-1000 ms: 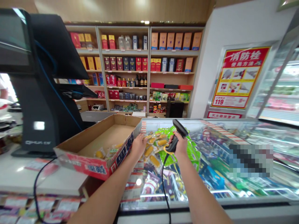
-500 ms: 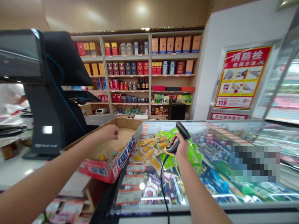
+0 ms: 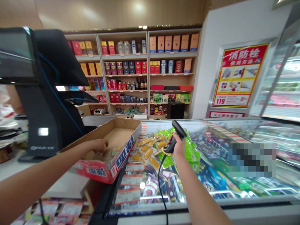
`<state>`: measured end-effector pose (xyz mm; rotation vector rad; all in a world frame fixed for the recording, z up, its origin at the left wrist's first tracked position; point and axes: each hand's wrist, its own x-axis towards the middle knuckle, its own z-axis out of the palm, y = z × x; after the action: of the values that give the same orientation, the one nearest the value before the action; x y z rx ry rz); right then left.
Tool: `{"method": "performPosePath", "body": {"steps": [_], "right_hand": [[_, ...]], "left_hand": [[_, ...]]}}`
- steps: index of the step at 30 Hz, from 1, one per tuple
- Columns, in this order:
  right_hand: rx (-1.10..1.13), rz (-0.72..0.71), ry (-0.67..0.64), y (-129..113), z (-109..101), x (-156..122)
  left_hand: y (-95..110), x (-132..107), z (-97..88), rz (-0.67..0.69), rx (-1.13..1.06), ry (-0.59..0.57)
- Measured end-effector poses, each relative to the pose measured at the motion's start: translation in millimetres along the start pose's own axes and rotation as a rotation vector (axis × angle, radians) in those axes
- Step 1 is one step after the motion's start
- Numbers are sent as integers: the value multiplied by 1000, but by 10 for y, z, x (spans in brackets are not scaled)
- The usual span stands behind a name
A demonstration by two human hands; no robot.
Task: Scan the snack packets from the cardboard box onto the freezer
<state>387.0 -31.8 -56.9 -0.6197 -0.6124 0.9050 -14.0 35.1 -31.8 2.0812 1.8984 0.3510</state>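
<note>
My left hand (image 3: 98, 145) is down inside an open cardboard box (image 3: 93, 171) with red and blue printing. Its fingers curl downward among packets at the near end; what they grip, if anything, is hidden. My right hand (image 3: 179, 146) is wrapped around the handle of a black barcode scanner (image 3: 179, 129), whose cable runs down towards me. Beside and below the scanner, several clear packets with yellow sausage-shaped food (image 3: 148, 153) lie on the glass freezer top (image 3: 131, 200). Bright green packets (image 3: 192, 156) spread there too, partly behind my right hand and wrist.
A black cash register terminal (image 3: 56, 115) stands on the counter at left. Packaged goods show through the freezer glass. Shelves (image 3: 125, 76) of boxes and bottles line the back wall, and a red and yellow poster (image 3: 241, 75) hangs at right. Part of a person shows at the far left.
My left hand has lowered into the box, covering the yellow packet seen there before. My right hand still holds the scanner in nearly the same place. The view has shifted slightly.
</note>
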Motion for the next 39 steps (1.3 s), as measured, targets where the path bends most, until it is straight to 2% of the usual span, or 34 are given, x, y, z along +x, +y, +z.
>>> {"method": "performPosePath", "body": {"steps": [3, 8, 12, 15, 17, 19, 21, 23, 25, 27, 29, 31, 33, 35, 39], "right_hand": [[-9, 1, -8, 2, 6, -3], [-24, 15, -26, 16, 8, -22], [-34, 23, -54, 22, 11, -33], [-37, 24, -57, 23, 19, -38], [-49, 29, -67, 24, 29, -47], [-71, 36, -94, 24, 38, -63], [-97, 38, -123, 25, 45, -83], [-118, 36, -138, 25, 46, -97], [-128, 41, -141, 28, 43, -100], [-129, 48, -141, 32, 35, -91], [-136, 54, -148, 34, 23, -76], [-154, 66, -178, 30, 7, -66], [-201, 108, -248, 20, -8, -68], [-286, 180, -372, 8, -18, -86], [-499, 264, -693, 8, -9, -141]], "left_hand": [[18, 1, -41, -102, 135, -65], [113, -60, -8, -27, 220, -128], [184, -71, 39, -86, 261, -16], [236, -58, -63, -83, 193, 98], [325, -70, -202, -88, -6, 212], [496, -133, -352, -90, -327, 287], [756, -259, -456, -50, -762, 262], [1078, -427, -457, 38, -1193, 159], [1415, -579, -326, 111, -1479, 63], [1720, -650, -75, 141, -1627, 9], [1957, -603, 247, 168, -1741, 53], [2101, -453, 570, 192, -1841, 164], [2145, -255, 841, 203, -1901, 268], [2100, -75, 1042, 217, -1925, 354], [1911, 114, 1263, 295, -1927, 448]]}}
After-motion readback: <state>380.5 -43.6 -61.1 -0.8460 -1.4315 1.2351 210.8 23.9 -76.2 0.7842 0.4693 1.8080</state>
